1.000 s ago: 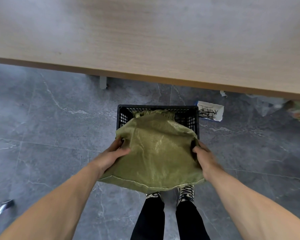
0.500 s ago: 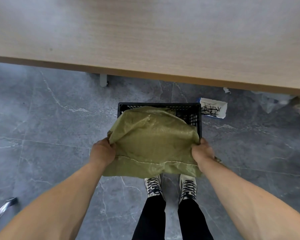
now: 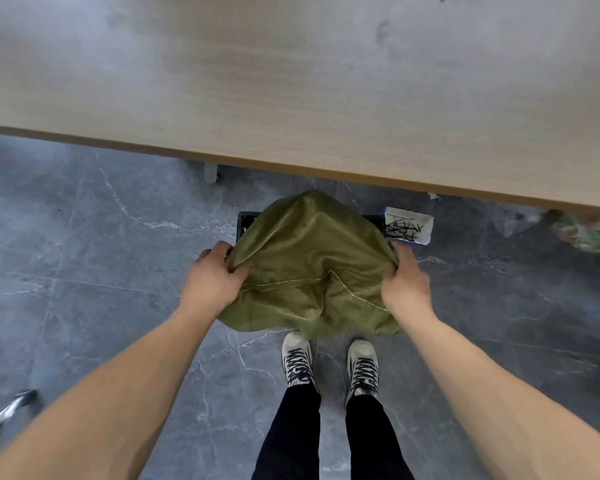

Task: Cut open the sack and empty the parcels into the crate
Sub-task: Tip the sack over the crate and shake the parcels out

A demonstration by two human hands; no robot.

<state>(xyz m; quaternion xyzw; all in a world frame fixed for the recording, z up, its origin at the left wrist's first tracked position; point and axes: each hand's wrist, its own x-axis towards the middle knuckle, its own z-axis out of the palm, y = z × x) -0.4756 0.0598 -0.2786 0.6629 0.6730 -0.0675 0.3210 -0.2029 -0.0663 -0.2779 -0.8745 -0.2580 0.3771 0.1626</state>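
A green woven sack (image 3: 309,261) hangs over a black plastic crate (image 3: 246,220) on the floor and hides almost all of it. My left hand (image 3: 215,278) grips the sack's left side. On the right side my right hand (image 3: 404,284) grips the fabric too. The sack's stitched seam runs between my hands, and its peak points toward the table. No parcels show; the inside of the crate is hidden.
A light wooden table (image 3: 291,81) fills the upper half, its edge just beyond the crate. A white box of black ties (image 3: 408,226) lies right of the crate. My two shoes (image 3: 329,362) stand just behind the sack. A metal object (image 3: 7,414) sits bottom left.
Both hands have lifted the sack higher and bunched it. It now covers more of the crate than before. The view has also shifted, so the table edge sits nearer the crate.
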